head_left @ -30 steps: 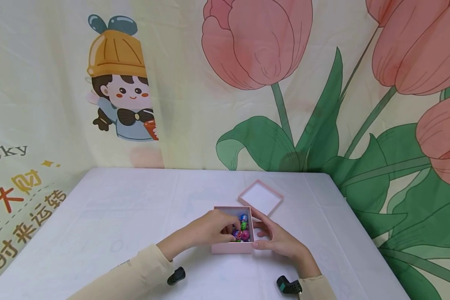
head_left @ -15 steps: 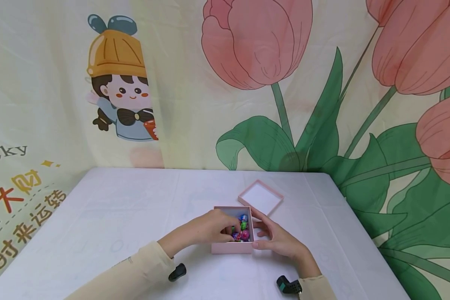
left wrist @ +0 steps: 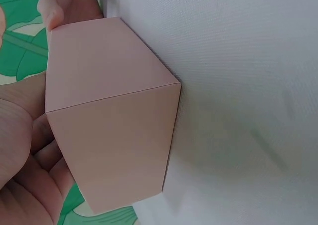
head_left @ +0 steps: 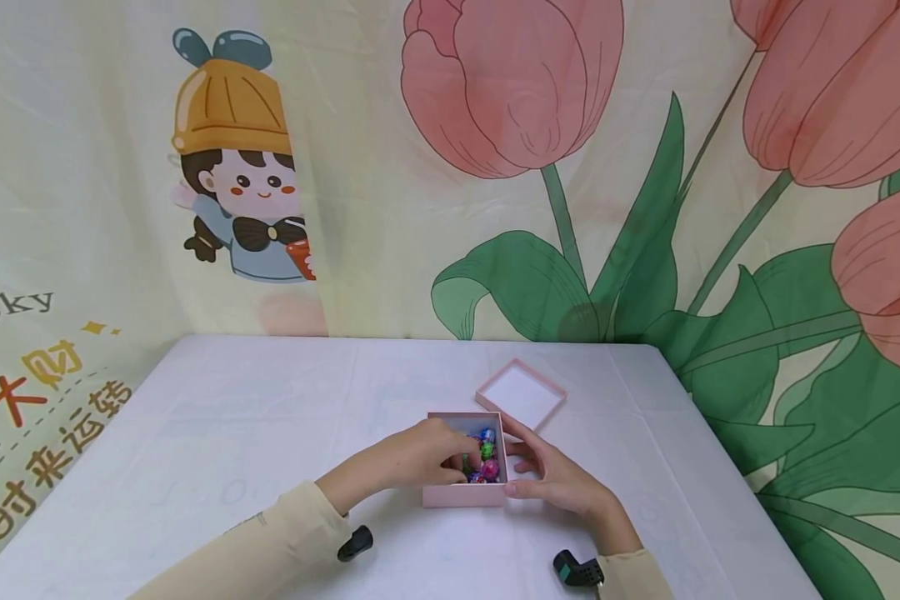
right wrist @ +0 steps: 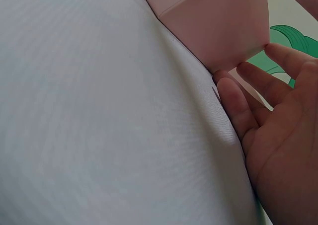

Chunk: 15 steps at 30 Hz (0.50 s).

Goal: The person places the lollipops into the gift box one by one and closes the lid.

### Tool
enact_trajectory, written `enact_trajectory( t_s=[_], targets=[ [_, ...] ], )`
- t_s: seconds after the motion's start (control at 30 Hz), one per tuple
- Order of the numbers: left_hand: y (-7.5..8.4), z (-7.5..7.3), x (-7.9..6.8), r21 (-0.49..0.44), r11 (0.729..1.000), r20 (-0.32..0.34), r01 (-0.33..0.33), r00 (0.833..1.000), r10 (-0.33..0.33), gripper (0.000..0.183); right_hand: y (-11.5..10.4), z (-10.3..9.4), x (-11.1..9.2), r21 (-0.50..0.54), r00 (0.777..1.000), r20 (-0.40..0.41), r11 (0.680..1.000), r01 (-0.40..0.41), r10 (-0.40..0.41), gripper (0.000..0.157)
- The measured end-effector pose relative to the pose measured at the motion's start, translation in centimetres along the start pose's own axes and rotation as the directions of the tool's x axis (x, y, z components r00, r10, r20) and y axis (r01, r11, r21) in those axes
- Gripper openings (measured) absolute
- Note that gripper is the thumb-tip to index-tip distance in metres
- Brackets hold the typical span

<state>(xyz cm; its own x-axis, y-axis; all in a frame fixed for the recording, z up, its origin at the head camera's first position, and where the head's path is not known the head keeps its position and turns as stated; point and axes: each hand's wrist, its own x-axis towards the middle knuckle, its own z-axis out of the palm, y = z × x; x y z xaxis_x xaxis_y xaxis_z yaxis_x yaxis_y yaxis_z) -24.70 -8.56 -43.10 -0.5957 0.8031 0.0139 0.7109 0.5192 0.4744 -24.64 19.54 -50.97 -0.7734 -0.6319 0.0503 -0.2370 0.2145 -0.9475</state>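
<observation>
An uncovered pink box (head_left: 462, 497) stands on the table, holding small, shiny, brightly wrapped candies (head_left: 488, 451). My left hand (head_left: 420, 454) reaches over its left side, with bent fingers among the candies. The fingertips are hidden, so whether they pinch a candy does not show. In the left wrist view that hand (left wrist: 25, 150) hangs over the rim of the box (left wrist: 112, 145). My right hand (head_left: 558, 479) steadies the box from the right, thumb at the front corner and index finger at the back corner. Fingertips of the right hand (right wrist: 283, 130) touch the box's edge (right wrist: 218, 26) in the right wrist view.
Behind the box lies its pink-rimmed lid (head_left: 522, 397), white inside facing up. A white cloth covers the table (head_left: 270, 417). Behind the table hangs a printed backdrop (head_left: 367, 167) with tulips and a cartoon figure.
The candies beside my left fingers have shifted slightly in the box. Both hands stay in nearly the same place, and the box and lid have not moved.
</observation>
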Motion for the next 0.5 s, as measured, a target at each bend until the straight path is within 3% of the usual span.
enact_trajectory(
  t_s=[0.27, 0.5],
  targets=[
    [-0.1, -0.2, -0.7, 0.022, 1.0, -0.056, -0.019, 0.998, 0.02, 0.012, -0.4, 0.1, 0.0, 0.007, 1.0, -0.005, 1.0, -0.004, 0.004, 0.1],
    [-0.7, -0.9, -2.8, 0.072, 0.997, -0.209, -0.02, 0.977, 0.035, 0.016, -0.3, 0.2, 0.0, -0.003, 0.999, -0.021, 0.999, -0.036, 0.036, 0.1]
  ],
)
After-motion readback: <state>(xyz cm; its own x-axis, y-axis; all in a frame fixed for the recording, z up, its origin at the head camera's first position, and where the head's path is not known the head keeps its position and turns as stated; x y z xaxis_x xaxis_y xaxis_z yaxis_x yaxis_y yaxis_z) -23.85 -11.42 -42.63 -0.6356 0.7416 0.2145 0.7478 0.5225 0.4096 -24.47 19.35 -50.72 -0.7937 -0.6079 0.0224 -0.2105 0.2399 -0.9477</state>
